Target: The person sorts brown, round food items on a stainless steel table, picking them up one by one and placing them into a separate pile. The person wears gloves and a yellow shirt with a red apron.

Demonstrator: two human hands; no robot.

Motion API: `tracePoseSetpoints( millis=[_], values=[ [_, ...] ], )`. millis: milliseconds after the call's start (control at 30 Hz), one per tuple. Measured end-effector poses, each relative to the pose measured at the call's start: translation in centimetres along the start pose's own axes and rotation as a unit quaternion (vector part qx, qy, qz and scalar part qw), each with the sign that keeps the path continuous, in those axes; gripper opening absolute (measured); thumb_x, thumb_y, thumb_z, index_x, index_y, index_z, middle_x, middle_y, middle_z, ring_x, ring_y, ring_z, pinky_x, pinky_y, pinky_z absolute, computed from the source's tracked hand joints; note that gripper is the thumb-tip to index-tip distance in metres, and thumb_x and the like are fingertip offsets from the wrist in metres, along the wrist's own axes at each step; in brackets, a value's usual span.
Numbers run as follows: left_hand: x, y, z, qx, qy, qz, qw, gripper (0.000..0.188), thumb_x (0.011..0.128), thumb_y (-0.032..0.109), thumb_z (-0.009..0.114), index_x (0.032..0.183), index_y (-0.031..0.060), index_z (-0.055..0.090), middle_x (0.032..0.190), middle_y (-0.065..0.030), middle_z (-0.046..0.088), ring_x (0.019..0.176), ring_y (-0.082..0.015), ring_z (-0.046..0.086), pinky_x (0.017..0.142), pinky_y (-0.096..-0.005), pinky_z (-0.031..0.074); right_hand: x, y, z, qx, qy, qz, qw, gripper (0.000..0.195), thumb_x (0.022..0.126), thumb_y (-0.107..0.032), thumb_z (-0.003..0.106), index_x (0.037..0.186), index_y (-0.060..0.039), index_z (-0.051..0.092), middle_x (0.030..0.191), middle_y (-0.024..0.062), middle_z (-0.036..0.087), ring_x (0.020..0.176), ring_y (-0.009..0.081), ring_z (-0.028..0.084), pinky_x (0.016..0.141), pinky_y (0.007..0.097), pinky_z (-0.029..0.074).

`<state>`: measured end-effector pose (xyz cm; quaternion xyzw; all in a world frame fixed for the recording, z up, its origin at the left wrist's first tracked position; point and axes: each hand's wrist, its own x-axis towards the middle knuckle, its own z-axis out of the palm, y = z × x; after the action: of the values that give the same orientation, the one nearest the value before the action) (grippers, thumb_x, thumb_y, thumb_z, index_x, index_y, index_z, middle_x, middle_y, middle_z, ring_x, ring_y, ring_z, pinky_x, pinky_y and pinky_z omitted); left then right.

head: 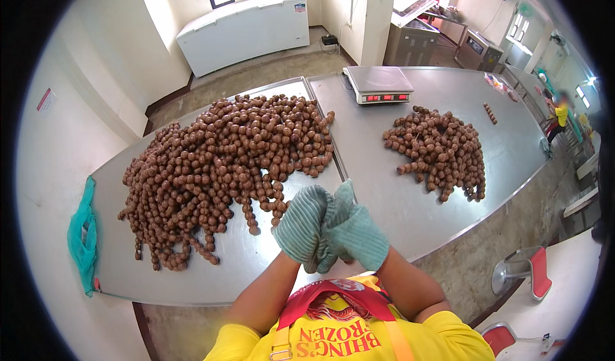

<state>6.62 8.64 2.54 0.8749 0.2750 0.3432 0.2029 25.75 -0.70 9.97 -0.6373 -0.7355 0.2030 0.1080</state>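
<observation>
Both my hands wear ribbed, grey-green knit gloves and meet above the near edge of a steel table (384,217). My left hand (302,229) and my right hand (358,236) press together, fingers folded against each other; whether anything is between them is hidden. A small brown piece shows just below the gloves. Beyond my left hand, a large heap of strung round brown sausages (226,164) covers the left section, some strands trailing toward me. A smaller heap of the same linked sausages (442,149) lies on the right section. One short strand (490,113) lies apart from it.
A digital scale (379,84) stands at the table's far edge. A raised rim (331,135) divides the two table sections. Teal netting (84,238) hangs at the left corner. Plastic packs (499,86) lie far right. A chest freezer, red chairs and a distant person in yellow are around.
</observation>
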Motion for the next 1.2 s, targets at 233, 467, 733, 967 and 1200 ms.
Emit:
tracePoseSetpoints(
  millis=[233,467,733,967,1200],
  values=[
    [0.5,1.6,3.3,-0.279,0.095,-0.165,0.941,0.025,0.117,0.023,0.079,0.136,0.0068,0.077,0.122,-0.0102,0.077,0.113,-0.0282,0.072,0.104,-0.0450,0.059,-0.1,0.4,0.6,-0.097,0.213,-0.117,0.965,0.038,0.107,-0.038,0.080,0.131,-0.0082,0.079,0.124,0.0242,0.078,0.113,0.0500,0.079,0.096,0.0564,0.066],
    [0.5,3.2,1.7,-0.163,-0.075,0.077,0.981,0.044,0.119,0.028,0.078,0.156,0.0073,0.069,0.134,-0.0102,0.078,0.123,-0.0272,0.074,0.114,-0.0454,0.059,-0.5,5.9,2.4,0.188,0.177,-0.030,0.966,0.044,0.111,-0.041,0.085,0.135,-0.0047,0.077,0.129,0.0165,0.078,0.130,0.0340,0.073,0.113,0.0452,0.058],
    [-0.8,5.6,-4.2,-0.094,-0.040,0.007,0.995,0.066,0.115,0.027,0.084,0.171,0.0012,0.061,0.154,-0.0161,0.075,0.143,-0.0317,0.071,0.128,-0.0470,0.055,-0.9,0.1,-1.4,0.490,0.105,-0.175,0.847,0.026,0.122,-0.026,0.078,0.134,-0.0046,0.087,0.125,0.0045,0.087,0.103,0.0175,0.078,0.093,0.0361,0.067],
    [2.2,4.5,-5.4,-0.180,-0.302,0.004,0.936,0.046,0.100,0.031,0.092,0.135,0.0033,0.081,0.134,-0.0152,0.084,0.120,-0.0315,0.080,0.104,-0.0448,0.062,-3.8,2.1,-1.8,0.652,-0.169,0.092,0.733,0.050,0.122,-0.045,0.080,0.151,-0.0042,0.082,0.131,0.0084,0.087,0.118,0.0123,0.078,0.100,0.0351,0.067],
    [1.8,-0.5,-1.3,-0.074,-0.581,0.048,0.809,0.037,0.104,0.018,0.091,0.137,0.0043,0.086,0.128,-0.0150,0.086,0.116,-0.0325,0.081,0.105,-0.0467,0.066,-8.6,11.5,5.7,0.528,-0.318,0.053,0.786,0.048,0.125,-0.043,0.066,0.160,-0.0131,0.079,0.126,0.0071,0.086,0.118,0.0244,0.081,0.106,0.0370,0.063]
  ],
)
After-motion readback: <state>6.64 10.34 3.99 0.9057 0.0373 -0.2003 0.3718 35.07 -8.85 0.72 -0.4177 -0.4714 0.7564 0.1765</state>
